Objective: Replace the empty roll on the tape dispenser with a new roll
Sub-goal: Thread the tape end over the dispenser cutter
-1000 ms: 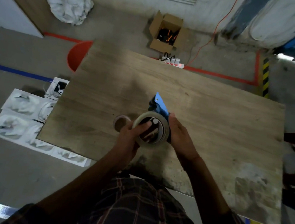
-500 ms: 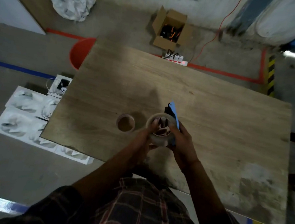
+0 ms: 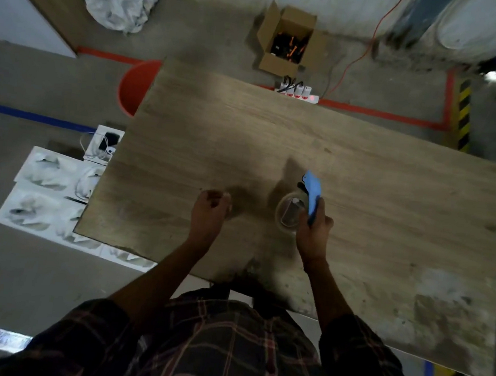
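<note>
My right hand grips the blue tape dispenser and holds it upright on the wooden table. The new clear tape roll sits on the dispenser's hub, just left of my right hand. My left hand is off to the left, its fingers curled over the spot where the empty roll lies. Only a pale edge of that empty core shows beside my knuckles; the rest is hidden under the hand.
An orange bucket stands on the floor at the table's far left corner. Behind the table are an open cardboard box and a power strip. White trays lie on the floor to the left.
My left hand has let go of the new roll and moved left onto the empty core. The right hand still holds the dispenser, now with the roll seated on it.
</note>
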`<state>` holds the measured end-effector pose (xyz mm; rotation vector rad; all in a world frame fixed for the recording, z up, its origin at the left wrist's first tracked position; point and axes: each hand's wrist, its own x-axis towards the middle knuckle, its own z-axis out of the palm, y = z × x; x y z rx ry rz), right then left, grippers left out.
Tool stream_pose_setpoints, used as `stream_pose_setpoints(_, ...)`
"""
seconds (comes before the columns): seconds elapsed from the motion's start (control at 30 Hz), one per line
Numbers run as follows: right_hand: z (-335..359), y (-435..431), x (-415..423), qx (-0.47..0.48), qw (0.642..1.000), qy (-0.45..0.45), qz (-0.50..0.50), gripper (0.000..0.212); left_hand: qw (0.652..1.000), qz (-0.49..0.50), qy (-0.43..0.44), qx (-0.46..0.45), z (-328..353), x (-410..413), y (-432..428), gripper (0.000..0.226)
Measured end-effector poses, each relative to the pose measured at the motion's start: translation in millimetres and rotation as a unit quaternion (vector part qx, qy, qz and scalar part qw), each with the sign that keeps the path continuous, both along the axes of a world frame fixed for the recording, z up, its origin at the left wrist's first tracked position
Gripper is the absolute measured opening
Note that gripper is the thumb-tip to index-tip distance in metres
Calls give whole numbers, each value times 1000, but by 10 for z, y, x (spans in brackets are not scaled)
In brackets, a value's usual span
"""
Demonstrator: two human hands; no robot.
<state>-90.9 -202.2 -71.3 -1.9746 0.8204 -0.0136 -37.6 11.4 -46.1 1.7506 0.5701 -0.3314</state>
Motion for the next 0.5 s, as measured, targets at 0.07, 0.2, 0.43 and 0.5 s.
stream_pose_setpoints(0.07,-64,-10,6,-10,1000,-6,10,59,998,-15,-37,53,-18,-1,40,19)
stream_pose_setpoints(0.2,-160,52,15,122,992,3,-43,62,925,-207,-54,315,-188,18,138,63)
stream_pose_setpoints(0.43,-223,240,-54,148,980,63,-119,43,909,-296,-15,292,-215,97,78,74)
stream_pose_setpoints(0.5,-233,277,-51,105,986,74,-104,41,910,-305,-21,280,-229,130,45,74)
